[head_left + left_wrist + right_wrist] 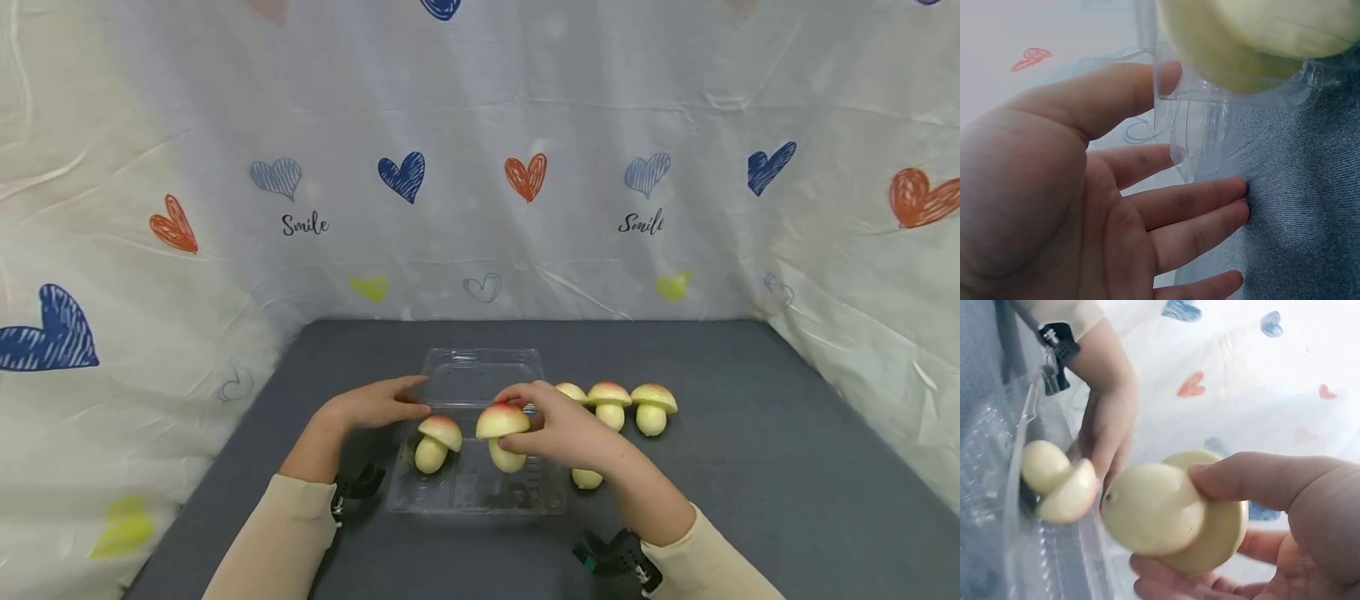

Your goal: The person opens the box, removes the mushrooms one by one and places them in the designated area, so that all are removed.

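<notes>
A clear plastic clamshell box (487, 497) lies with its lid raised on the dark table. In its left part rests a pale-yellow toy mushroom (431, 454) with a reddish cap, tilted. My right hand (558, 425) holds another toy mushroom (1154, 509) over the box, thumb on one side and fingers on the other. At the box's left side, near the hinge, is my left hand (378, 404). Its fingers are spread in the left wrist view, and the thumb (1129, 94) is at the clear wall; whether it presses there I cannot tell.
To the right of the box stand more toy mushrooms, among them one at the far right (652, 410) and one beside it (609, 406). Another (587, 478) is partly hidden behind my right wrist. A white curtain with printed hearts (480, 200) hangs around the table (750, 450).
</notes>
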Motion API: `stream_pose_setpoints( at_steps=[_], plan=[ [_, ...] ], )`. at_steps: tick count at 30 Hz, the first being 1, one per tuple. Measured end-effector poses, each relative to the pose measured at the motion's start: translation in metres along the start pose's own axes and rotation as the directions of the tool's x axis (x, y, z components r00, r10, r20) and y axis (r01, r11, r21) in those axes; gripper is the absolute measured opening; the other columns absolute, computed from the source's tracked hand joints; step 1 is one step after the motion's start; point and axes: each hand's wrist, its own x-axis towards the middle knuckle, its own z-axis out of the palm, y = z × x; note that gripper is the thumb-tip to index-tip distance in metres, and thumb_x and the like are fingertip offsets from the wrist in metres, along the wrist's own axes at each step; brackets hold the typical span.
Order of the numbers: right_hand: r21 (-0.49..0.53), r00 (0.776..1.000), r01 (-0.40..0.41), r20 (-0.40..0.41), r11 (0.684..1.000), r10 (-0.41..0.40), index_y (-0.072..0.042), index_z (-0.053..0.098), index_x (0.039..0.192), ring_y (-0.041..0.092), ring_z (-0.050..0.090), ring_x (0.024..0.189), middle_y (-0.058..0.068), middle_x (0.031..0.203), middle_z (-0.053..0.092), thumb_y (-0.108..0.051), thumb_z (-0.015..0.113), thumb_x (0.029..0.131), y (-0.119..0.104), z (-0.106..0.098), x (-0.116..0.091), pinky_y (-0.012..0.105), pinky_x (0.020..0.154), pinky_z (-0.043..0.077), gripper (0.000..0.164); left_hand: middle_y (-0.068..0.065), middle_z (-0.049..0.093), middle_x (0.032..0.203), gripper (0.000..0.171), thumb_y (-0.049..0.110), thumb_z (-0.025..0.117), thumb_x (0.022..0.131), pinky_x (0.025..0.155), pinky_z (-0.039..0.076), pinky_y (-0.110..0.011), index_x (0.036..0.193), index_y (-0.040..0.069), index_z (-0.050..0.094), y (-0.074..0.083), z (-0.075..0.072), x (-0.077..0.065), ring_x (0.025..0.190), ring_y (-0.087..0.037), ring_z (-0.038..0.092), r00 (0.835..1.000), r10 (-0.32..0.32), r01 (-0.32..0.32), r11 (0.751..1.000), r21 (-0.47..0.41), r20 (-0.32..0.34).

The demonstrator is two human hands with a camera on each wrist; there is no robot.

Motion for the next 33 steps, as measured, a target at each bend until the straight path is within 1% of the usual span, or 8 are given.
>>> stream_pose_setpoints(
  at_steps=[4,10,14,19,22,25,29,33],
  plan=[
    [0.047,0.999,0.015,-0.036,0.999,-0.013,-0.011,0.054,0.147,0.024,0.069,0.093,0.015,0.138,0.048,-0.025,0.075,0.098,0.015,-0.012,-0.019,0.042,0.076,0.055,0.056,-0.020,0.041,0.157,0.075,0.040,0.060,0.106,0.107,0.043,-0.058,0.165,0.010,0.023,0.005,0.000,0.006,0.141,-0.040,0.043,1.000,0.006,-0.006,1.000,0.005,0.016],
    [0.129,0.978,0.074,-0.203,0.989,-0.047,-0.010,0.053,0.146,0.029,0.067,0.106,0.015,0.137,0.052,-0.018,0.077,0.096,0.040,-0.025,-0.045,0.039,0.083,0.059,0.056,-0.021,0.039,0.159,0.074,0.038,0.059,0.107,0.108,0.041,-0.059,0.165,0.010,0.022,0.010,-0.003,0.010,0.143,-0.041,0.041,1.000,-0.010,0.009,1.000,0.021,0.023],
    [0.194,0.932,0.092,-0.363,0.977,-0.016,-0.002,0.051,0.138,0.020,0.066,0.108,0.016,0.135,0.046,-0.007,0.076,0.095,0.057,-0.026,-0.064,0.032,0.081,0.059,0.050,-0.022,0.037,0.159,0.076,0.040,0.059,0.106,0.108,0.041,-0.059,0.165,0.009,0.021,0.012,-0.004,0.009,0.143,-0.042,0.040,1.000,-0.013,0.013,1.000,0.023,0.027],
    [0.100,0.860,0.082,-0.510,0.992,-0.019,0.000,0.050,0.133,0.007,0.066,0.104,0.013,0.130,0.049,-0.005,0.074,0.096,0.069,-0.041,-0.087,0.027,0.077,0.059,0.045,-0.022,0.038,0.159,0.076,0.040,0.059,0.106,0.108,0.042,-0.059,0.165,0.009,0.022,0.013,-0.006,0.008,0.143,-0.042,0.041,1.000,-0.018,0.018,0.999,0.034,0.024],
    [0.039,0.872,-0.048,-0.485,0.998,0.062,-0.003,0.049,0.135,0.009,0.067,0.100,0.012,0.133,0.051,-0.017,0.075,0.098,0.073,-0.057,-0.101,0.028,0.074,0.057,0.047,-0.022,0.039,0.158,0.075,0.039,0.058,0.107,0.108,0.042,-0.059,0.165,0.009,0.022,0.012,-0.006,0.007,0.142,-0.042,0.041,1.000,-0.018,0.017,0.999,0.037,0.025],
    [0.010,0.893,-0.209,-0.406,0.978,0.195,-0.004,0.049,0.136,0.016,0.068,0.095,0.015,0.135,0.052,-0.030,0.076,0.097,0.079,-0.067,-0.111,0.034,0.071,0.054,0.053,-0.023,0.039,0.158,0.075,0.039,0.058,0.107,0.108,0.042,-0.059,0.165,0.009,0.021,0.010,-0.004,0.006,0.142,-0.042,0.041,1.000,-0.013,0.012,0.999,0.034,0.027],
    [-0.029,0.901,-0.301,-0.336,0.953,0.274,-0.002,0.050,0.136,0.023,0.067,0.092,0.019,0.134,0.053,-0.036,0.076,0.096,0.087,-0.074,-0.111,0.038,0.071,0.054,0.058,-0.022,0.039,0.158,0.073,0.038,0.058,0.107,0.108,0.042,-0.059,0.165,0.010,0.022,0.006,-0.003,0.005,0.142,-0.042,0.041,1.000,-0.014,0.014,1.000,0.028,0.015],
    [-0.092,0.906,-0.333,-0.308,0.938,0.291,0.001,0.052,0.134,0.023,0.065,0.091,0.021,0.131,0.054,-0.039,0.076,0.096,0.090,-0.076,-0.108,0.038,0.074,0.053,0.060,-0.022,0.040,0.158,0.074,0.040,0.058,0.107,0.108,0.042,-0.059,0.165,0.011,0.022,0.002,-0.002,0.002,0.142,-0.042,0.041,1.000,-0.017,0.017,0.999,0.030,0.004]
  ],
)
